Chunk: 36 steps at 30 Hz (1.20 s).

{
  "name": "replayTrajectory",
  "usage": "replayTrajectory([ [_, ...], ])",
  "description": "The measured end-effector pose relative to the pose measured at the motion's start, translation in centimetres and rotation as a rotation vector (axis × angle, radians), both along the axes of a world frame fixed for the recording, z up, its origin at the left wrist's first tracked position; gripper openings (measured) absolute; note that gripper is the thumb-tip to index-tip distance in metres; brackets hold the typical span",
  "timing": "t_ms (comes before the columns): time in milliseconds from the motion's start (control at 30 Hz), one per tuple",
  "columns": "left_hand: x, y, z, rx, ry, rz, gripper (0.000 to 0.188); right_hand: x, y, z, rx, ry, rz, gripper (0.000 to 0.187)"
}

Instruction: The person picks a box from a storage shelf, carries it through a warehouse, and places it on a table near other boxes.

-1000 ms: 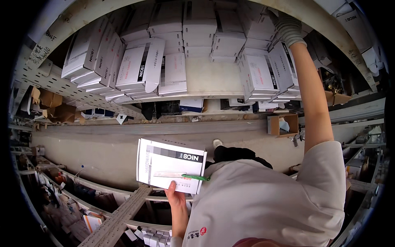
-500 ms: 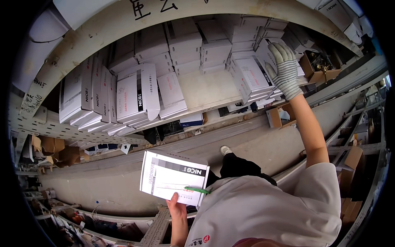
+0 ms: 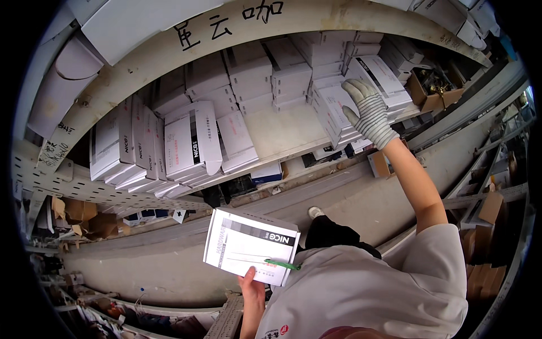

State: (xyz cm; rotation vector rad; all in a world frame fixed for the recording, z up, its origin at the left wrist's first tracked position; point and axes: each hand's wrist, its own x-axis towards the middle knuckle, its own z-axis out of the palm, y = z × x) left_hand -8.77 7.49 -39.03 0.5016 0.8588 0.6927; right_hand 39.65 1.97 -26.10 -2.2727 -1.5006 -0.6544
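Observation:
My bare left hand (image 3: 252,289) grips a flat white cardboard box (image 3: 257,240) by its near edge, thumb on top. The box has a black band, and a slim green strip (image 3: 282,264) lies across its upper face. In a striped grey-and-white glove, my right hand (image 3: 368,111) reaches over a stack of white boxes (image 3: 333,107) on the shelf, fingers stretched and thumb apart. It holds nothing; whether it touches the top box is unclear. Just right of it stands another stack of white boxes (image 3: 379,76).
The shelf (image 3: 288,127) carries several more white boxes, including upright ones (image 3: 113,144) at the left. An open brown carton (image 3: 435,90) of metal parts sits at the right. Racks run along the right and lower left. A beam (image 3: 316,18) crosses above the shelf.
My right hand has moved left, from the right-hand stack to the one beside it. The view has shifted slightly; my left hand still holds the white box.

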Motion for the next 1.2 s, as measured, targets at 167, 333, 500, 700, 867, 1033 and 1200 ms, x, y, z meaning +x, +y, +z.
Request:
replayTrajectory([
  [167, 0.7, -0.6, 1.1, -0.015, -0.015, -0.022, 0.066, -0.7, -1.2, -0.4, -0.034, 0.028, -0.011, 0.055],
  [333, 1.3, -0.3, 1.7, -0.044, -0.004, -0.079, 0.068, 0.2, -4.9, -0.5, 0.053, 0.084, -0.089, 0.052],
  [500, 4.4, -1.6, 2.8, 0.073, 0.061, -0.153, 0.064, 4.8, -10.2, -0.6, 0.308, 0.211, -0.156, 0.046],
  [700, 12.5, -7.1, 3.3, 0.037, -0.078, -0.095, 0.059, 13.9, -16.7, -3.2, 0.571, 0.459, -0.224, 0.04],
  [867, 19.3, -12.2, 3.9, -0.148, -0.227, -0.049, 0.052, 21.6, -21.6, -9.2, 0.688, 0.85, -0.255, 0.04],
  [1033, 24.9, -17.1, 5.6, -0.155, -0.234, 0.101, 0.051, 27.3, -23.7, -13.9, 0.522, 1.201, -0.336, 0.04],
  [1200, 27.9, -20.5, 7.1, -0.078, -0.208, 0.13, 0.052, 30.5, -22.8, -17.1, 0.582, 1.484, -0.296, 0.043],
])
